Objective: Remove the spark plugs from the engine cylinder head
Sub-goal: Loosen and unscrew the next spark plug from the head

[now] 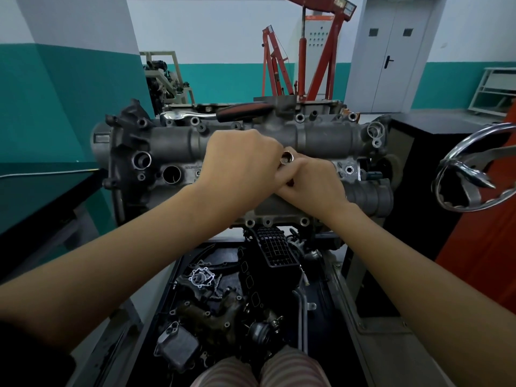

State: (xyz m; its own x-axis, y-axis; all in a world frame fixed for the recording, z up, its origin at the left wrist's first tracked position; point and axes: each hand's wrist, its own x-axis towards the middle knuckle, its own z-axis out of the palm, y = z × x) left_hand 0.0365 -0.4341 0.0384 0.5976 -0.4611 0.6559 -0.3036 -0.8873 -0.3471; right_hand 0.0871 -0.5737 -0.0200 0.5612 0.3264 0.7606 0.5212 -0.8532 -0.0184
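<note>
Nearest, at the bottom edge: striped trouser knees (262, 370), and beyond them a black tray (156, 308) on the stand base, heaped with loose dark engine parts (223, 303) — manifolds, a gasket, a small boxy cooler.

Above that, two bare forearms reaching in and meeting at the middle of the grey cast-aluminium cylinder head (156, 152), mounted on its stand.

Left hand (240, 160): curled over, knuckles up, fingertips closed round a shiny metal tubular socket (286, 157) whose open end faces the camera. Right hand (310, 182): tucked just below and right, fingers bent inward, touching the left hand and the socket's lower part; how firmly it grips, impossible to tell. No spark plug itself visible — wells hidden beneath the hands.

Further back, lying along the top of the head: a chrome ratchet wrench with a red-and-black handle (223, 113).

To the right, well apart: a chrome handwheel (474, 169) on the stand.

Farthest: a red engine hoist (315, 60), a grey double door (391, 51), teal-and-white walls (61, 93).
</note>
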